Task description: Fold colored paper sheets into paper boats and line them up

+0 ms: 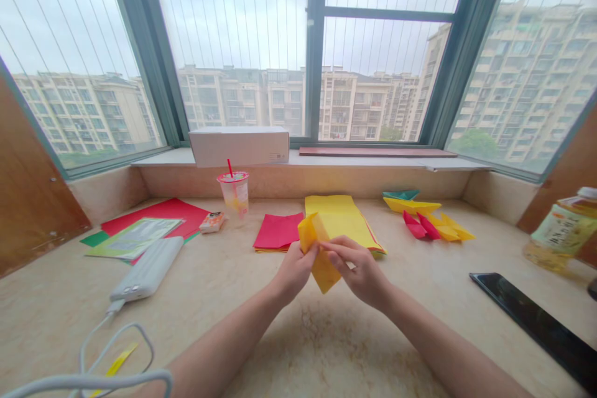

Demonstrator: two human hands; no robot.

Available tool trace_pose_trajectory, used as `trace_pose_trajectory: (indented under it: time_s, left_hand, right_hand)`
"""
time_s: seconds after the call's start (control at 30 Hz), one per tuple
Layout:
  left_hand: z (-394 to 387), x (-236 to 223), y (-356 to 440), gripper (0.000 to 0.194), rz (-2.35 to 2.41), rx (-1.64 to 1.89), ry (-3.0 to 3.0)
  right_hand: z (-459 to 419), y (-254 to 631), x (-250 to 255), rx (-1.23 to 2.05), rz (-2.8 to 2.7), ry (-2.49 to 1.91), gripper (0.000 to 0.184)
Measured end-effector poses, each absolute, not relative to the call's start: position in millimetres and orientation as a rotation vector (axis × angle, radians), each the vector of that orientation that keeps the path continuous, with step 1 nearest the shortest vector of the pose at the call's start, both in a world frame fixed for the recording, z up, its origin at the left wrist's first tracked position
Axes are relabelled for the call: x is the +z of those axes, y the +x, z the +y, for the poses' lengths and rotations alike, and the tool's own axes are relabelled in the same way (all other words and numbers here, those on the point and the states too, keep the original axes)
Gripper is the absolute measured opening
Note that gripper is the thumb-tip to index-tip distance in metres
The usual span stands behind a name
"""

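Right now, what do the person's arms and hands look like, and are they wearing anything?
The left hand and right hand have no gloves, and I see no rings. The left arm and right arm are bare too, slimmer toward the wrists, with no sleeves, watch or bracelet showing.

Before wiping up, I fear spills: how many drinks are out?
2: a cup at the back left, a bottle at the right edge. A dark item nearby is cut off, unclear.
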State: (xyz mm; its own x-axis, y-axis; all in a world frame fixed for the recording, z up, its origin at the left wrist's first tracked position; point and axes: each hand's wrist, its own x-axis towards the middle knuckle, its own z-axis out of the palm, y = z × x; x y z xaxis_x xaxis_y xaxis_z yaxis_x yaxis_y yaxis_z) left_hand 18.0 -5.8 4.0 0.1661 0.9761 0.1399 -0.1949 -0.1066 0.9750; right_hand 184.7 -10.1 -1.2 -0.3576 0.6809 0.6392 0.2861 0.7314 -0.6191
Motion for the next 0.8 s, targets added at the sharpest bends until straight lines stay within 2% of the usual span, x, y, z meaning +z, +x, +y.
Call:
trace_pose_trajectory:
  time_s: [0.13,0.3,0.43,0.73,0.8]
  left_hand:
    - [-8,4,18,0.046,0.79,1.238,1.148]
    - [-5,1,13,0.043,0.708,1.234,1.258]
    - [-5,1,11,0.048,0.648,1.228,1.258]
    - [-7,13,17,0.045,0.848,1.272,1.257]
    - [-7,14,15,0.046,0.887,1.216,1.281]
  right_hand:
    - [-10,183,-5,0.398,-2.045,-0.726,0.032]
    - [-10,183,-5,0.362,-2.1,-0.715,0.029]
    - [-13,186,1,0.394,-2.039,-0.765,0.027]
    - [-16,186,10,0.531,-1.769,-0.879,0.031]
    - [-13,187,12,0.585,-1.68,-0.931,0.038]
